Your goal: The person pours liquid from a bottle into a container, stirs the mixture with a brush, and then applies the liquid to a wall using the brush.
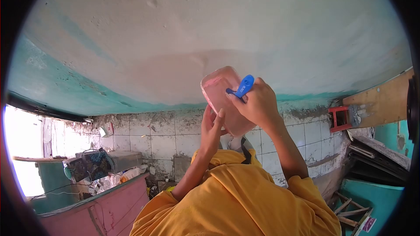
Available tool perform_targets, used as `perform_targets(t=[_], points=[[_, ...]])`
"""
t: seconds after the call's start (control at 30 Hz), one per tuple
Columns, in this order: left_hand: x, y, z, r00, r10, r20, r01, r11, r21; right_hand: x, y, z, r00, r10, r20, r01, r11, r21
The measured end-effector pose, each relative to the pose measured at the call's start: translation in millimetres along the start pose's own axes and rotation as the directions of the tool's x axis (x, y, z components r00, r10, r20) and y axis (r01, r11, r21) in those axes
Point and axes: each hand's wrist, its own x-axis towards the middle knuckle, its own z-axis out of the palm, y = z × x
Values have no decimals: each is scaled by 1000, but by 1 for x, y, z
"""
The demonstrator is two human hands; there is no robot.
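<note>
My left hand [213, 127] holds a pink plastic tray [229, 109] from its left side and from below, with the thumb along the edge. The tray is tilted up in front of my chest. My right hand [260, 103] is closed round a tool with a blue handle [244, 86], over the right part of the tray. The handle's broad end points up, and its lower end is partly hidden by my fingers. Pink smears show inside the tray near its upper end.
A wall [175, 30] with pale coating and turquoise patches rises ahead. Dirty white floor tiles [162, 144] lie below. A pink panel [118, 209] and bags stand at left; a red stool [339, 119], a wooden board [380, 100] and wooden frames are at right.
</note>
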Motion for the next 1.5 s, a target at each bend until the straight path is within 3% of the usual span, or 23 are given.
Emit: perform_targets(t=[0.03,0.1,0.37,0.43,0.63,0.77,0.83,0.87,0.97,1.03,1.1,1.13,1.17,1.27,1.37,1.43,1.5], points=[[0,2,-1,1000,-1,-21,1,1000,8,2,-1,0,1000,-3,-2,3,1000,-1],[5,-3,-7,999,8,-39,-9,1000,-21,6,-5,-3,967,77,-243,-45,990,134],[9,-3,-6,999,17,-51,-22,996,-92,7,2,-13,971,144,-192,-144,989,16],[9,-4,-5,997,16,-69,-19,999,-34,10,0,-18,953,246,-177,-224,965,133],[10,-1,-7,999,-2,-45,1,1000,-21,9,21,-16,919,312,-242,-256,937,237],[12,0,-7,998,8,-55,-14,994,-110,6,33,-16,890,363,-277,-254,898,360],[12,-1,-8,998,-4,-61,-2,996,-86,2,44,-14,821,505,-268,-344,811,474],[12,1,-8,998,1,-58,-6,996,-85,1,49,-14,821,502,-272,-340,812,474],[11,5,-8,999,5,-32,-8,995,-98,-5,62,-14,696,713,-84,-402,484,777],[12,4,-8,999,20,-38,-23,995,-98,-9,71,-5,656,752,-71,-406,430,807],[13,2,-11,999,16,-34,-19,996,-85,-15,76,0,552,828,97,-348,123,930],[13,1,-12,999,8,-34,-10,997,-72,-18,79,0,602,782,162,-281,17,960],[13,2,-12,1000,21,-19,-22,997,-71,-19,80,0,607,782,143,-265,29,964],[12,2,-12,999,27,22,-25,998,-59,-11,80,-7,692,668,273,-146,-241,959],[13,-2,-11,1000,13,-3,-13,999,-35,13,84,-34,803,564,193,-63,-241,968],[15,-6,-11,1000,16,1,-16,1000,-24,49,63,-83,843,534,69,-2,-126,992],[15,-7,-14,1000,24,15,-23,999,-23,80,40,-130,839,476,-263,153,257,954]])
